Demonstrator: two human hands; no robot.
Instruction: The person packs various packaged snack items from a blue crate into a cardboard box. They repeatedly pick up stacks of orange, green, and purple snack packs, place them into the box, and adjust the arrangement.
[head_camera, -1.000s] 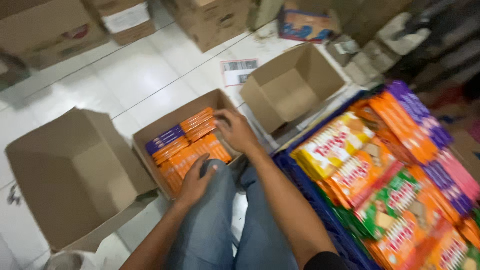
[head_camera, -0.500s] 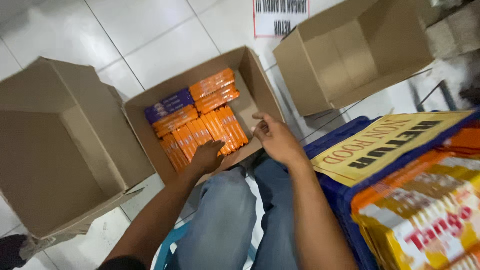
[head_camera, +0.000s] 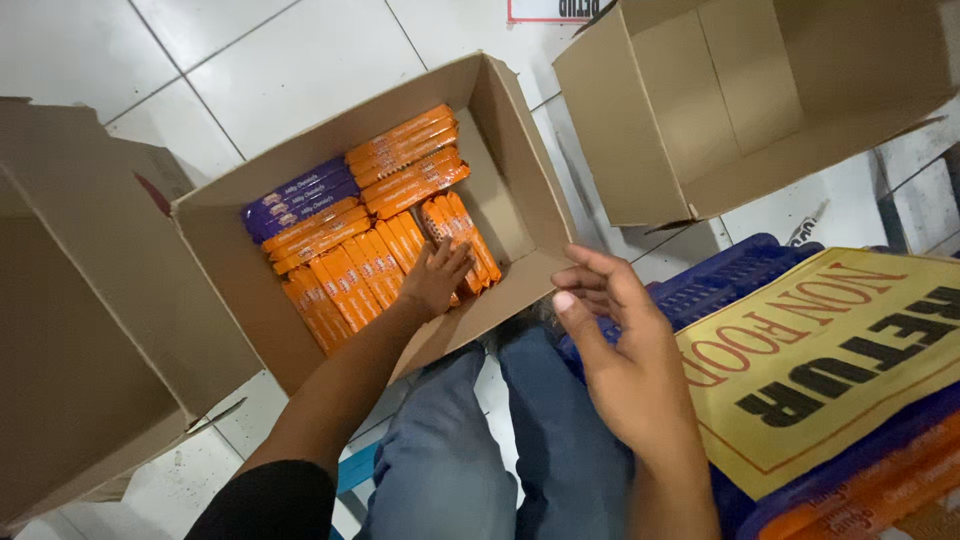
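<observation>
An open cardboard box sits on the tiled floor in front of my knees. Inside lie rows of orange snack packs, more orange packs at the far end, and a few purple packs. My left hand reaches into the box and rests flat on the orange packs near its front wall. My right hand hovers outside the box above my right knee, fingers loosely curled and holding nothing. It is beside a blue crate.
An empty cardboard box stands at the upper right. Another large empty box fills the left side. A yellow sign with black and red lettering lies over the blue crate. Orange packets show under it at the bottom right.
My view has dropped closer over the box. My left hand has pushed further in onto the orange packs. My right hand has pulled back off the box's rim.
</observation>
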